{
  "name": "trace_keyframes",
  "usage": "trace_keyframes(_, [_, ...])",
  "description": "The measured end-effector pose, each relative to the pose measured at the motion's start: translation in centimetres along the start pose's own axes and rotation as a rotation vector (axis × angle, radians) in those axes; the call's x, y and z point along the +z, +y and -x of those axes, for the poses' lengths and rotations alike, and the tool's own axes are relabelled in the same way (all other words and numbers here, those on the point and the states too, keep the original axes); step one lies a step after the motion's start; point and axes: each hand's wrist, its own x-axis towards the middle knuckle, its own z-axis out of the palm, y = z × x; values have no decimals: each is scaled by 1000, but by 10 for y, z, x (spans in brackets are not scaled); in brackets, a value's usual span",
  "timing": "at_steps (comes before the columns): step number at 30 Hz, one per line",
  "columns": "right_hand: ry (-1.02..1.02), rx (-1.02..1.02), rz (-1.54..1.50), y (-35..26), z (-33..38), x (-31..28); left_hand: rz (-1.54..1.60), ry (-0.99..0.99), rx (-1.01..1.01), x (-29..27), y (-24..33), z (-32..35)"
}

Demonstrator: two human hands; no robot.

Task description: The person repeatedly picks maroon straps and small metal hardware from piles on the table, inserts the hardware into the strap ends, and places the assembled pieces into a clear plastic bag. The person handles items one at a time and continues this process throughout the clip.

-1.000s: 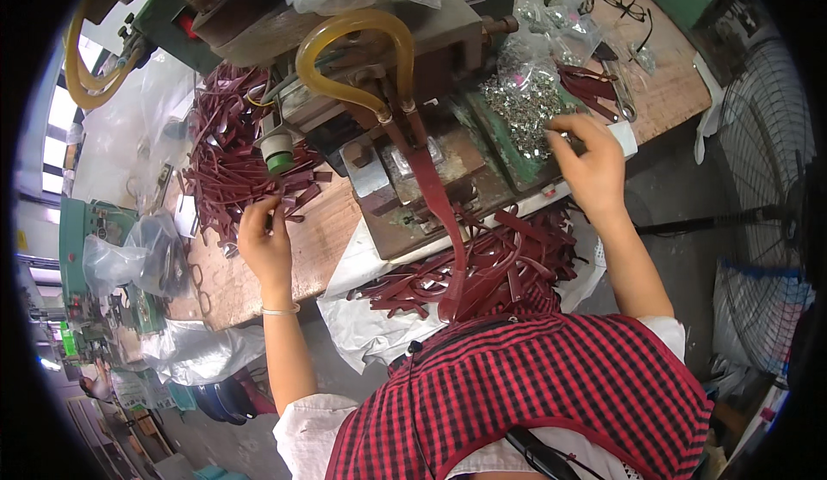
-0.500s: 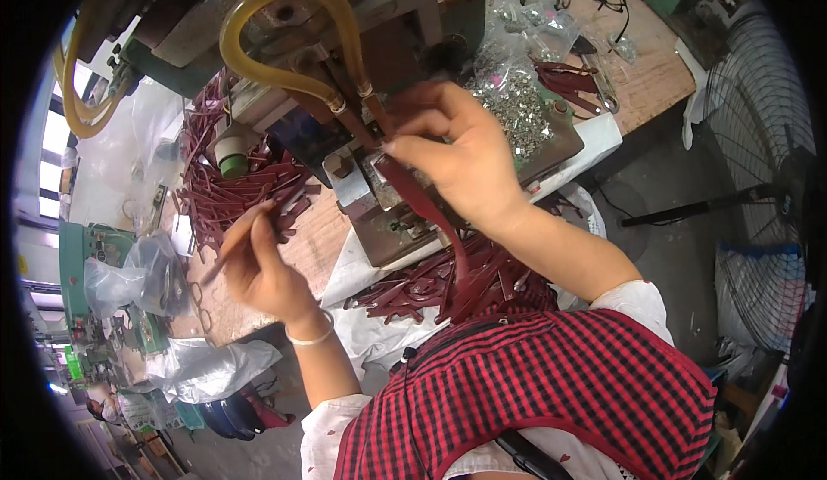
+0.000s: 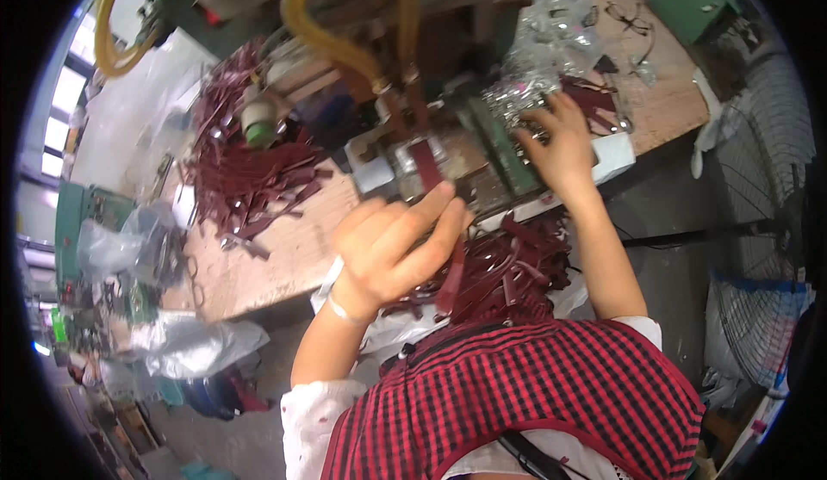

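My left hand [image 3: 392,243] is closed, its thumb and forefinger pinching a dark red strap [image 3: 427,167] in front of the press. One end of that strap lies on the small metal plate [image 3: 405,154] beneath the press's upright tooling. Its other part hangs down past my fingers toward the lap. Over the heap of small shiny metal pieces [image 3: 517,97], my right hand [image 3: 564,148] has its fingers curved and apart. The fingertips reach the heap's near side, and I see nothing held in them.
A pile of dark red straps [image 3: 258,174] covers the table at left, with more straps [image 3: 517,269] at my lap. A yellow hose [image 3: 297,2] loops above the press. Glasses [image 3: 629,19] lie at the back right; a floor fan [image 3: 762,187] stands at right.
My right hand has left the strap and moved right to the metal pieces. From the left pile, my left hand has come across to the strap. The whole view has shifted slightly.
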Motion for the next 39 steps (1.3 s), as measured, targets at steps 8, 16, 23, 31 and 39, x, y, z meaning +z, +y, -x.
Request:
trace_keyframes(8, [-145, -334, -13, -12, -11, 3, 60, 120, -54, 5, 4, 7])
trace_keyframes(16, [124, 33, -380, 4, -19, 9, -201, 67, -437, -80, 31, 74])
trace_keyframes(23, [42, 220, -612, -17, -23, 8, -725, -64, -1315, -191, -114, 173])
trace_keyframes(31, [221, -6, -130, -5, 7, -18, -218, 217, -1654, -123, -133, 289])
trace_keyframes(39, [-2, 138, -635, -50, 3, -64, 184, 374, -1443, -81, -95, 183])
